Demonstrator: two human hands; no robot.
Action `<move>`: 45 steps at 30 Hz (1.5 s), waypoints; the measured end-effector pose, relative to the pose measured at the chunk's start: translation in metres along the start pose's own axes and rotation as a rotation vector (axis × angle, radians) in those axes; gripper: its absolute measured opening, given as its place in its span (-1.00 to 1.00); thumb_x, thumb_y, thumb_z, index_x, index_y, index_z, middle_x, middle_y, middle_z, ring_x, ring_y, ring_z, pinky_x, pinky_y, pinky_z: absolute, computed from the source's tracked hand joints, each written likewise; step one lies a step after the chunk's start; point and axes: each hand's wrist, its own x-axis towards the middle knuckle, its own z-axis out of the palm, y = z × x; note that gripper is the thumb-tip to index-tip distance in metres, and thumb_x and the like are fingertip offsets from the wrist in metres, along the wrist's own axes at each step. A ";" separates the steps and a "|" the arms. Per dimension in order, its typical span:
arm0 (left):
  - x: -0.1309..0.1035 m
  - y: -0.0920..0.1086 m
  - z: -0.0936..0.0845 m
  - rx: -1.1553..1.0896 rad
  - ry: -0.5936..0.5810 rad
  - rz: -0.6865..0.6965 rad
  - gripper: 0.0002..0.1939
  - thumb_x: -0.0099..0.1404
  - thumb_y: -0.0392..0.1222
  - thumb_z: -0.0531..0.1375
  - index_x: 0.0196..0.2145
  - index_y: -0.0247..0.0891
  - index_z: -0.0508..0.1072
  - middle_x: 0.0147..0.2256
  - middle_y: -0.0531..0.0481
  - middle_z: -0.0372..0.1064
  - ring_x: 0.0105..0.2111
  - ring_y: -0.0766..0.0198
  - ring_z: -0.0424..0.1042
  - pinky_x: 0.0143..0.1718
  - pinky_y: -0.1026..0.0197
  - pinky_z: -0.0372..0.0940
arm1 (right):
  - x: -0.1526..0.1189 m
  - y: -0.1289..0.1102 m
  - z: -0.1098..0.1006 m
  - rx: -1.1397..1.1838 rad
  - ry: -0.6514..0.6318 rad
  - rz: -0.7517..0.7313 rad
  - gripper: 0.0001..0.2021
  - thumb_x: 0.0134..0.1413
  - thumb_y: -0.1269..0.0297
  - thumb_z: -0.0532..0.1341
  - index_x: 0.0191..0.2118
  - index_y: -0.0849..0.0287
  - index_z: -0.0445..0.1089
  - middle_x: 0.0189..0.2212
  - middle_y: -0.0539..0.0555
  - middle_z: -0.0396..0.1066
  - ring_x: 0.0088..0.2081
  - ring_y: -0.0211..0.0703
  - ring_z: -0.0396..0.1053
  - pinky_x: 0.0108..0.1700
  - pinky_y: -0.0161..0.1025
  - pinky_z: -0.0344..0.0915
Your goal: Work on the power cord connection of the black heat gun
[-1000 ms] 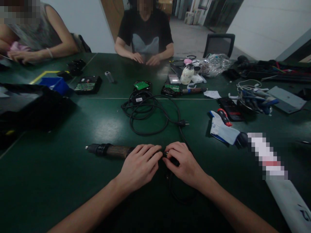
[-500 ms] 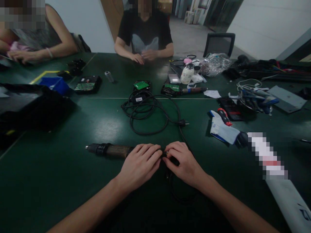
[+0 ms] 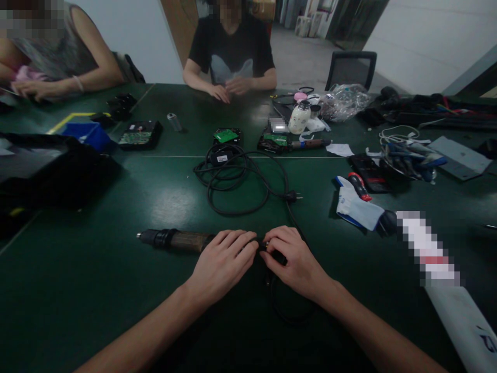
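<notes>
Green table (image 3: 163, 300) in front of me. Lying on it, nearest me: long dark screwdriver (image 3: 190, 241). Past that, black cable (image 3: 233, 214), loosely coiled. My left: black bag (image 3: 58, 173), blue bin (image 3: 89, 135), small metal cylinder (image 3: 174, 122). My right: white-blue glove (image 3: 357, 208), grey tablet (image 3: 461, 157). Far side: pale bottle (image 3: 298, 119), clear plastic (image 3: 345, 103).

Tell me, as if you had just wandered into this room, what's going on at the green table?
Someone's left hand holds a dark, rod-shaped tool on the table, while the right hand pinches a small black connector close to the tool's rear end. The fingers hide whether the two are joined. Beyond them lie a coiled black cord and its loose plug. Two other people sit at the table, one across and one at the far left.
</notes>
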 end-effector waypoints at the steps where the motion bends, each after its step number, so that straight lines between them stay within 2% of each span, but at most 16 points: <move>1: 0.000 0.000 0.000 0.001 0.008 -0.004 -0.82 0.51 -0.24 0.15 0.03 -0.23 0.45 0.14 -0.06 0.45 0.07 0.08 0.45 0.09 -0.02 0.31 | 0.000 0.000 0.000 -0.001 0.001 0.002 -0.83 0.32 0.41 0.29 -0.31 0.12 0.33 -0.14 0.03 0.44 -0.04 -0.07 0.36 0.05 -0.03 0.20; 6: 0.000 0.000 0.000 0.001 -0.028 0.019 -0.77 0.49 -0.26 0.18 0.07 -0.21 0.45 0.17 -0.05 0.43 0.09 0.04 0.43 0.09 -0.06 0.32 | 0.000 0.000 0.000 -0.005 -0.003 -0.001 -0.83 0.32 0.41 0.29 -0.32 0.12 0.32 -0.14 0.04 0.44 -0.04 -0.07 0.36 0.05 -0.03 0.20; 10: 0.000 0.000 0.000 0.003 0.004 -0.006 -0.83 0.51 -0.25 0.15 0.01 -0.25 0.46 0.13 -0.08 0.46 0.06 0.09 0.46 0.07 -0.02 0.33 | 0.000 0.001 0.001 -0.007 0.001 -0.002 -0.83 0.31 0.42 0.30 -0.32 0.11 0.33 -0.14 0.04 0.44 -0.03 -0.06 0.36 0.06 -0.03 0.20; 15: 0.000 0.000 0.000 0.005 -0.027 0.012 -0.77 0.49 -0.22 0.18 0.06 -0.20 0.45 0.16 -0.06 0.43 0.09 0.02 0.44 0.09 -0.06 0.32 | 0.001 0.001 0.000 -0.011 0.002 -0.006 -0.83 0.30 0.42 0.30 -0.32 0.11 0.33 -0.14 0.04 0.45 -0.04 -0.06 0.37 0.04 -0.04 0.21; 19: 0.001 0.001 -0.001 0.008 -0.003 -0.007 -0.81 0.50 -0.21 0.17 0.02 -0.24 0.46 0.12 -0.07 0.46 0.06 0.07 0.45 0.08 -0.03 0.33 | 0.000 0.001 0.000 -0.016 0.005 -0.008 -0.84 0.30 0.43 0.29 -0.31 0.11 0.34 -0.14 0.04 0.45 -0.04 -0.06 0.38 0.05 -0.04 0.21; 23: 0.002 0.001 -0.002 -0.007 -0.017 0.005 -0.76 0.47 -0.23 0.18 0.06 -0.22 0.46 0.13 -0.07 0.46 0.09 0.05 0.45 0.09 -0.04 0.33 | 0.000 0.002 0.001 -0.015 0.005 -0.006 -0.83 0.31 0.41 0.29 -0.31 0.11 0.33 -0.13 0.05 0.45 -0.04 -0.05 0.37 0.06 -0.02 0.22; 28: 0.001 0.001 -0.002 -0.002 -0.002 0.000 -0.82 0.50 -0.23 0.16 0.01 -0.26 0.47 0.11 -0.10 0.47 0.05 0.09 0.47 0.08 -0.02 0.34 | 0.001 0.000 -0.001 -0.012 0.004 -0.008 -0.83 0.31 0.42 0.28 -0.31 0.11 0.32 -0.14 0.06 0.46 -0.05 -0.05 0.38 0.04 -0.01 0.23; 32: 0.000 0.000 -0.001 0.001 -0.021 0.010 -0.76 0.47 -0.24 0.18 0.07 -0.22 0.45 0.14 -0.08 0.45 0.09 0.05 0.44 0.10 -0.05 0.33 | 0.001 0.001 -0.001 -0.011 0.001 -0.014 -0.84 0.32 0.40 0.28 -0.31 0.10 0.34 -0.14 0.07 0.47 -0.05 -0.04 0.38 0.04 0.00 0.24; 36: 0.001 0.000 -0.001 0.008 -0.010 -0.004 -0.81 0.51 -0.24 0.15 0.03 -0.25 0.45 0.09 -0.08 0.47 0.06 0.08 0.46 0.09 -0.03 0.33 | 0.000 0.002 0.000 -0.013 -0.002 -0.006 -0.84 0.32 0.41 0.28 -0.31 0.11 0.33 -0.13 0.06 0.46 -0.04 -0.04 0.37 0.05 -0.01 0.23; 42: 0.001 0.001 -0.002 -0.003 -0.019 0.008 -0.77 0.50 -0.24 0.16 0.08 -0.23 0.44 0.11 -0.07 0.46 0.08 0.05 0.44 0.12 -0.04 0.31 | 0.000 0.002 0.001 -0.010 0.004 -0.004 -0.84 0.32 0.40 0.28 -0.31 0.11 0.33 -0.14 0.06 0.45 -0.06 -0.05 0.37 0.04 -0.02 0.22; 45: 0.002 0.001 -0.002 -0.001 0.000 0.003 -0.82 0.52 -0.25 0.15 0.02 -0.25 0.46 0.08 -0.08 0.49 0.06 0.07 0.46 0.09 -0.02 0.33 | 0.000 0.001 0.000 -0.012 0.001 -0.007 -0.84 0.32 0.40 0.28 -0.31 0.11 0.34 -0.14 0.06 0.46 -0.05 -0.05 0.38 0.04 -0.01 0.23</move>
